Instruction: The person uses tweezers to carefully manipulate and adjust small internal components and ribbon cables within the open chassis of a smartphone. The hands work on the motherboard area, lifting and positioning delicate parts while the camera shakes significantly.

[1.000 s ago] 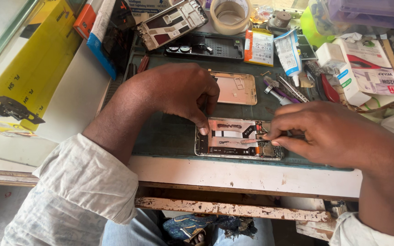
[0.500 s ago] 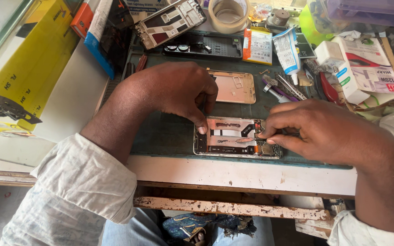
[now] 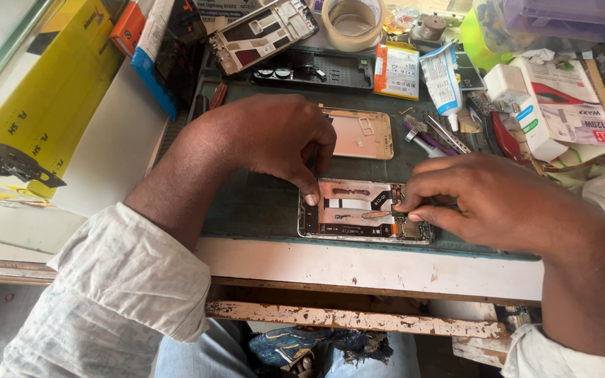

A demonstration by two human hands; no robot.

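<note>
An opened phone body (image 3: 358, 213) lies face down on a dark green work mat (image 3: 260, 210) near the bench's front edge, its inner parts and flat cables exposed. My left hand (image 3: 274, 136) rests over the mat, one fingertip pressing the phone's left end. At the phone's right end, my right hand (image 3: 477, 196) has its fingertips pinched together over a small part. What the fingers grip is too small to tell.
A pink-gold phone back cover (image 3: 362, 133) lies just behind the phone. Behind it are a dark phone frame (image 3: 316, 70), a silver frame (image 3: 260, 31), a tape roll (image 3: 351, 21), a glue tube (image 3: 442, 80), tweezers (image 3: 446, 133) and small boxes (image 3: 547, 112). A yellow box (image 3: 50, 98) stands left.
The view has shifted slightly. Both hands stay on the opened phone, the right fingertips working at its right end with only small movements.
</note>
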